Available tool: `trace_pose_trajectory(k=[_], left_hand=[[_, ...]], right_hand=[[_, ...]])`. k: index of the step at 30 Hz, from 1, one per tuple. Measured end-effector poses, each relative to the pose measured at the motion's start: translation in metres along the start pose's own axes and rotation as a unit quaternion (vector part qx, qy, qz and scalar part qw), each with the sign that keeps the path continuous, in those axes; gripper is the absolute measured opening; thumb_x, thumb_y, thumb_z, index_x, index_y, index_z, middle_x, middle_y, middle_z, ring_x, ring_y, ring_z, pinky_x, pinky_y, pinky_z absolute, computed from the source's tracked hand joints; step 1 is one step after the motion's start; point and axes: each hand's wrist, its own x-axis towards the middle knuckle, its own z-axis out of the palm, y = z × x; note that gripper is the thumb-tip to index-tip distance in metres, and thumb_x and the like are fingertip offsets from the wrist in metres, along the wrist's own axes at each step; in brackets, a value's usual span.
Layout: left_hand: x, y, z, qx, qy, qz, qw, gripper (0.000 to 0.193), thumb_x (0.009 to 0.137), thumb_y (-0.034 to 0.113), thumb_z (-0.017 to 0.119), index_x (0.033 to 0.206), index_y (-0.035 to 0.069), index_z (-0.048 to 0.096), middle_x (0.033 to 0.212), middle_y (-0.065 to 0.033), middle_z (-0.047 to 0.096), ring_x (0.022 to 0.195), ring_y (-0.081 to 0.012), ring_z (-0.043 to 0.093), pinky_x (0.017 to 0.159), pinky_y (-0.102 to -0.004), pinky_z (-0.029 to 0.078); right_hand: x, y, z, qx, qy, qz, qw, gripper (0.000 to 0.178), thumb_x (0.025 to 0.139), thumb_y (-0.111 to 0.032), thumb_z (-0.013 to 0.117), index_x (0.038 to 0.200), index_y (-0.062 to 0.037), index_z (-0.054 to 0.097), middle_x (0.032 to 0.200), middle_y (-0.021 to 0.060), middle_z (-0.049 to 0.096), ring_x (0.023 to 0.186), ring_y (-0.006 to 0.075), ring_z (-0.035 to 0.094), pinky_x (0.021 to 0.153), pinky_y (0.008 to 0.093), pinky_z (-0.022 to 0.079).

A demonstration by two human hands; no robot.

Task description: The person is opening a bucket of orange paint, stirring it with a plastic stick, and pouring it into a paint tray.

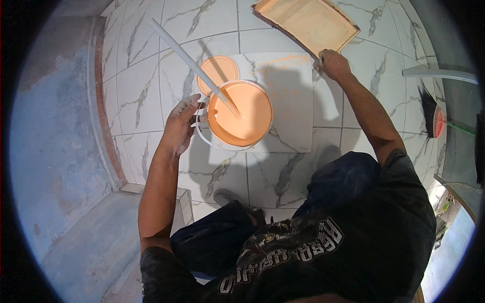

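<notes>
A room under renovation: marble-look floor tiles, patchy bare wall, open paint bucket, paint tray.

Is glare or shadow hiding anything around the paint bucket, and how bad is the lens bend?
Head view: bright sheen on the orange paint in the bucket; a soft shadow crosses the loose tile to its right; floor tile joints curve toward the black fisheye rim; left hand and right hand stay sharp.
</notes>
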Motion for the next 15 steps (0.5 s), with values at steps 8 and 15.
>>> trace_pose_trajectory(k=[8, 15], left_hand=[[-0.002, -0.005, -0.003, -0.034, -0.012, 0.001, 0.999, 0.042, 0.096, 0.028, 0.054, 0.132, 0.008, 0.049, 0.115, -0.006, 0.054, 0.082, -0.0116, 0.052, 0.065, -0.0227, 0.044], [-0.001, -0.004, 0.0, -0.024, -0.015, 0.009, 1.0, 0.041, 0.095, 0.026, 0.057, 0.131, 0.007, 0.049, 0.113, -0.0069, 0.055, 0.08, -0.0104, 0.054, 0.064, -0.0223, 0.046]], right_hand=[[-0.041, 0.054, 0.007, -0.025, 0.07, 0.044, 0.996, 0.017, 0.087, -0.022, 0.058, 0.098, -0.0087, 0.059, 0.093, 0.0139, 0.064, 0.089, 0.033, 0.065, 0.077, 0.0448, 0.053], [-0.083, 0.057, 0.031, 0.025, 0.083, 0.06, 0.994, 0.018, 0.088, -0.022, 0.056, 0.099, -0.0071, 0.057, 0.089, 0.016, 0.063, 0.085, 0.0347, 0.064, 0.074, 0.0463, 0.052]])
